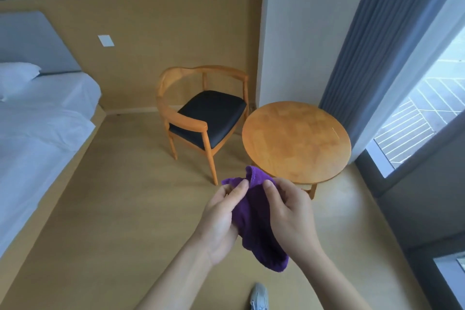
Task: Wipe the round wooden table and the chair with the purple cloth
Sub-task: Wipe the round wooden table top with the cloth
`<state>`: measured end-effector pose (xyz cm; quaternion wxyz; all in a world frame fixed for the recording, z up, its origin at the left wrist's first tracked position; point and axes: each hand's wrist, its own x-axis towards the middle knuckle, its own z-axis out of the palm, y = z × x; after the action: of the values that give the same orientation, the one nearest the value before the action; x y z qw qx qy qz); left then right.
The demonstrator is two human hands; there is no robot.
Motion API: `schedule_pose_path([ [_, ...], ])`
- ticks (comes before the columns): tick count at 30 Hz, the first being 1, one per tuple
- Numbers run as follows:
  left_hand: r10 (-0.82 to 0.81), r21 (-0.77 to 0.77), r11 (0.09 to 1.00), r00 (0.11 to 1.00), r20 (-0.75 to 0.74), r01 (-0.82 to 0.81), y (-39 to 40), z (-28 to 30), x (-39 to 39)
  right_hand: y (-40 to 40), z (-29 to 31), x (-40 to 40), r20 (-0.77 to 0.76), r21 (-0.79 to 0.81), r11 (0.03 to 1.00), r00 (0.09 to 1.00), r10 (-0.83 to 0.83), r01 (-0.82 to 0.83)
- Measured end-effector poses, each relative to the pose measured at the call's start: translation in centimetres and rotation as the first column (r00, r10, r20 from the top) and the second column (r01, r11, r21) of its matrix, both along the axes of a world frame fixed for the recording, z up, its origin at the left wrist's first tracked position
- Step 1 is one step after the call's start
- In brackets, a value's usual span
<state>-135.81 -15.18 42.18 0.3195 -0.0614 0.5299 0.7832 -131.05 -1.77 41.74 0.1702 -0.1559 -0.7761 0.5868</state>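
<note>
Both hands are up in the near centre of the view, holding the purple cloth [254,219] between them, in the air above the floor [113,209]. Left hand [221,216]: thumb and fingers pinched on the cloth's upper left edge, palm facing right. Right hand [289,211]: thumb pressed on the cloth's upper right part, fingers curled behind it, so it is grasping too. The cloth is bunched; its top edge folds over above the thumbs and its lower end hangs down between the wrists.

The cloth touches neither table nor chair. Its top overlaps the near-left rim of the round wooden table [297,141] in the view only.

The table sits right of centre, just beyond the hands, with its top bare. One leg [312,190] shows under the near edge.

The chair [203,116] stands left of the table and slightly farther back, close beside it. It has a wooden frame with a curved back and arms, and a black seat pad [214,116]. The seat is angled toward the near right.

Left side: a bed [42,128] with white sheets and a pillow [17,75] at the far end. Far wall: a wood panel with a white switch plate [106,40]. Right side: a grey curtain [372,40] and a window [427,113] just behind the table. Bottom edge: the toe of a light shoe [259,297] on the floor.
</note>
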Motion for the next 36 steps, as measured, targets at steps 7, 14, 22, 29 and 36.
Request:
schedule_pose_path([
  [7, 0.159, -0.011, 0.987, 0.987, 0.017, -0.159, 0.6, 0.0, -10.9, 1.7, 0.5, -14.2, 0.028, -0.048, 0.99, 0.99, 0.137, -0.135],
  [14, 0.22, -0.074, 0.974, 0.969, 0.112, -0.212, 1.2, -3.9, -22.7, 1.9, -3.4, -26.1, 0.11, -0.053, 0.989, 0.984, 0.14, -0.134],
  [22, 0.075, -0.165, 0.985, 0.983, 0.169, -0.047, 7.8, -6.8, -36.3, 7.2, -6.9, -38.0, 0.262, -0.015, 0.995, 0.96, -0.095, 0.103],
  [29, -0.05, -0.23, 0.966, 0.963, 0.266, 0.114, 18.6, -10.4, -42.0, 17.9, -11.2, -41.2, 0.398, -0.108, 0.937, 0.878, -0.266, 0.333],
  [36, 0.155, -0.378, 0.926, 0.936, 0.316, -0.026, 26.8, -15.2, -44.7, 31.6, -16.6, -41.9, 0.568, -0.156, 0.938, 0.805, -0.171, 0.309],
])
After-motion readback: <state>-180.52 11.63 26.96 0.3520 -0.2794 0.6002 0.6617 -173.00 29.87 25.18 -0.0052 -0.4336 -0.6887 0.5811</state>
